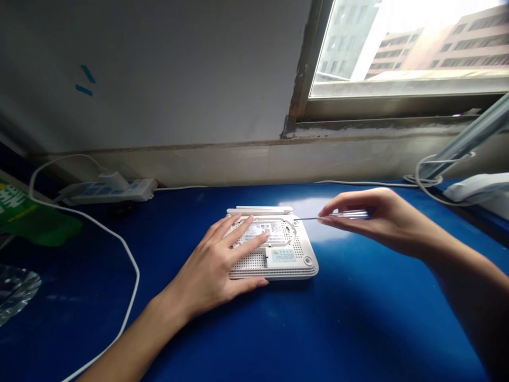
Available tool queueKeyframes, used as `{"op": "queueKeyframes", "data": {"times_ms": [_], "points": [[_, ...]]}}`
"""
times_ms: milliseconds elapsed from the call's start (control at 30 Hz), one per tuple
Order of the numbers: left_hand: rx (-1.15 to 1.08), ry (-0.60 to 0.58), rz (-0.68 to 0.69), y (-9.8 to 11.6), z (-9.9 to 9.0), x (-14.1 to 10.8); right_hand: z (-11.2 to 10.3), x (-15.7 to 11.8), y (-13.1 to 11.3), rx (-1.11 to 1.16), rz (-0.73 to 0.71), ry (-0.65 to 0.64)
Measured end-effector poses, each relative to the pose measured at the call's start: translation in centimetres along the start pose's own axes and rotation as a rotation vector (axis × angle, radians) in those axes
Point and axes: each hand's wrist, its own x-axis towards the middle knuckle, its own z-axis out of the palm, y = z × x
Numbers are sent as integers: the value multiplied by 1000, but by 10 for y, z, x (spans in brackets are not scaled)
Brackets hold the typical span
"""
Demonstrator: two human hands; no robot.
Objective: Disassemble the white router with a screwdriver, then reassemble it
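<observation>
A white router [300, 249] lies on the blue table, its underside with labels and vent holes facing up and its antenna [264, 210] along the far edge. Across its left part rests my left hand [226, 254], fingers spread flat and thumb along the near edge. My right hand [368, 212] pinches a screwdriver [350, 214] by its clear handle, to the right of the router. The thin metal shaft points left, and its tip is at the router's far right corner, by a round recess. Whether the tip sits in a screw is too small to tell.
A white power strip [137, 190] with a plug stands at the back left, and a white cable [133, 254] loops down the left side. A green bottle [35, 217] and clear plastic [18, 289] lie far left. A metal post [469, 135] and a white object [481, 188] are at right.
</observation>
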Motion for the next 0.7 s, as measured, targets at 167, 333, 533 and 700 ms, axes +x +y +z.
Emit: {"op": "queueKeyframes", "data": {"times_ms": [167,333,533,700], "points": [[5,5,8,-1,0,-1,-17,19,-23,-246,-39,-116],[6,15,14,0,0,-1,-17,44,-43,-527,-173,-243],[-3,17,11,1,0,0,-16,61,-62,-683,-211,-367],[-18,15,15,0,-3,0,-1,68,-68,-735,-208,-426]]}}
